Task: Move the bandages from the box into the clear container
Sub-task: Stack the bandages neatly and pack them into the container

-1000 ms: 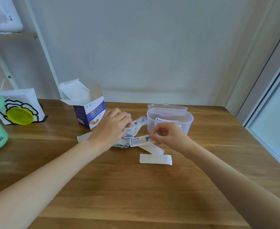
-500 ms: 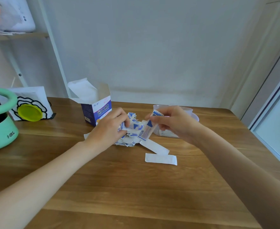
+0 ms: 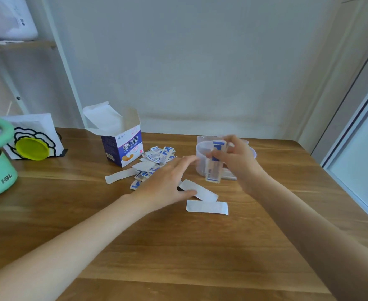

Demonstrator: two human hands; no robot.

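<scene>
bandages (image 3: pixel 214 164) partly hiding clear container (image 3: pixel 201 158)

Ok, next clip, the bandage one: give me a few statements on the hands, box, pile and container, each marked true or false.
1. The right hand pinches a bandage strip upright in front of the clear container. True.
2. The left hand grips a bandage. False: its fingers are stretched out flat over the table and hold nothing.
3. The bandage box stands with its top flaps open. True.
4. The loose pile of bandages lies right of the container. False: it lies between the box and the container, to the container's left.
5. Two white strips lie on the table near the left hand. True.
</scene>
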